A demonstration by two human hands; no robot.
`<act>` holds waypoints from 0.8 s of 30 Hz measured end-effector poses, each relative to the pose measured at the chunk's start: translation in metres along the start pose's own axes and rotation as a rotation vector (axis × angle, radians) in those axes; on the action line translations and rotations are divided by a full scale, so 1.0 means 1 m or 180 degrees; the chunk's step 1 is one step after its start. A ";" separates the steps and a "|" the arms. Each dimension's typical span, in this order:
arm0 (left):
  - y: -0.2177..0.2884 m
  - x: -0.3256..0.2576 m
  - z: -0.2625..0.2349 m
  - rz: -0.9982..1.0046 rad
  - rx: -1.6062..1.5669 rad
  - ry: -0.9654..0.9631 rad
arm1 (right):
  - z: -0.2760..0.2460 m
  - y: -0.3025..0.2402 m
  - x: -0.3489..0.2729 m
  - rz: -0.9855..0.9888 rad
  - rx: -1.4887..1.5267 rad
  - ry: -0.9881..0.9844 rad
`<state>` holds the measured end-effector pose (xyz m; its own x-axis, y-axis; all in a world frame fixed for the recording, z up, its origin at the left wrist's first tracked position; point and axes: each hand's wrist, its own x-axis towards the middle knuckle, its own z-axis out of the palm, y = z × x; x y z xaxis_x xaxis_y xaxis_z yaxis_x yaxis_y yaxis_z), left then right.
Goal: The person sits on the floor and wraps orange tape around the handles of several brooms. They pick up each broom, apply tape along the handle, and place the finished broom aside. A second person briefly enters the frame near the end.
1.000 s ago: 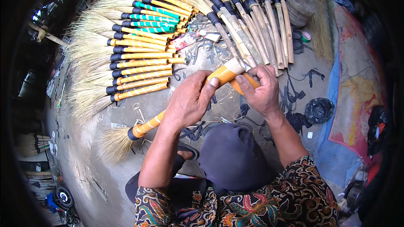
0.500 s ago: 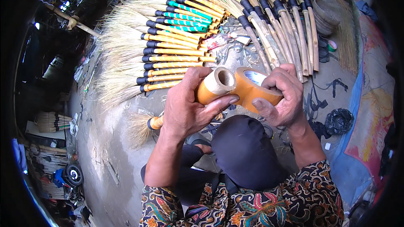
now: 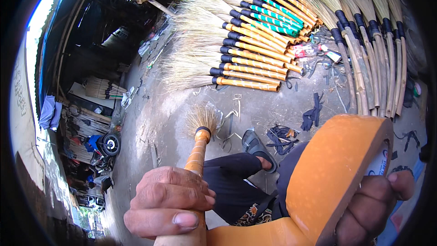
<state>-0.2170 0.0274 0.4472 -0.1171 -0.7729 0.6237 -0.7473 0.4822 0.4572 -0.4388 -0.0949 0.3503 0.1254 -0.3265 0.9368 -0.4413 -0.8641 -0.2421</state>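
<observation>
My left hand point(image 3: 166, 196) is wrapped round the bamboo handle of a short broom point(image 3: 197, 152). Its bristle end points away from me, and orange tape winds along the handle beyond my fist. At the right, very close to the camera, is a large roll of orange tape point(image 3: 334, 164). My right hand point(image 3: 373, 205) grips that roll, with fingers inside its core. An orange strip point(image 3: 255, 232) runs along the lower edge between the handle and the roll. The near end of the handle is cut off by the frame.
Finished brooms with orange and green taped handles point(image 3: 255, 59) lie fanned out on the floor ahead. Brooms with bare handles point(image 3: 373, 68) lie at the far right. Black scraps point(image 3: 314, 111) and a sandalled foot point(image 3: 259, 148) are in the middle. A motorbike wheel point(image 3: 110, 144) stands left.
The view has swung, so the broom rows sit further right. Both hands are lower in view and wider apart. The tape roll has come away from the handle, with a strip drawn out between them.
</observation>
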 end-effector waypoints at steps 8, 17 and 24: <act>0.002 -0.019 0.031 0.0249 -0.0508 0.1466 | 0.020 -0.025 -0.007 0.0382 -0.0315 0.0662; -0.032 0.007 0.026 0.0901 -0.0032 0.1232 | 0.041 -0.029 -0.016 0.0353 -0.0816 0.1282; -0.047 0.051 0.027 0.0325 0.1401 0.0716 | 0.002 0.059 -0.041 0.0091 -0.0242 -0.0738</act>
<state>-0.2056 -0.0453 0.4404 -0.0964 -0.5995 0.7946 -0.9500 0.2935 0.1062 -0.4687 -0.1334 0.2975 0.3088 -0.4372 0.8447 -0.5121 -0.8248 -0.2397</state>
